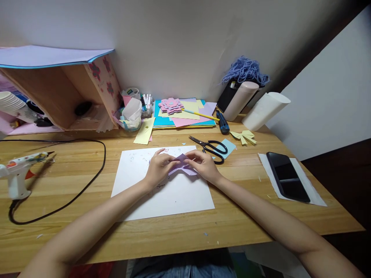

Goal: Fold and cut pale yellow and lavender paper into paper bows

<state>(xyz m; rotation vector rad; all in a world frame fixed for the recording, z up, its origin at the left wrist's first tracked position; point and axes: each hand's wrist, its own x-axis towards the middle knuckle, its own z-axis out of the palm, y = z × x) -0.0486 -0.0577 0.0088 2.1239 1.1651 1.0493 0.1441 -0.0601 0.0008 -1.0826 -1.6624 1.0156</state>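
A small folded piece of purple paper (182, 162) is held up between both hands, its creases showing. My left hand (159, 168) pinches its left side, with one finger pointing away. On the other side, my right hand (203, 165) grips the paper between thumb and fingers. Beneath them lies a white sheet (185, 199) with small dark and reddish marks. Black-handled scissors (210, 148) rest just beyond my right hand, partly over a light blue paper square (226, 150).
A glue gun (20, 173) with a looping black cord lies left. Behind stand an open box (104, 85), stacked coloured paper (158, 120) with a pink paper flower (171, 105), and a box cutter (222, 123). A yellow paper bow (244, 137) and a phone (286, 175) are right.
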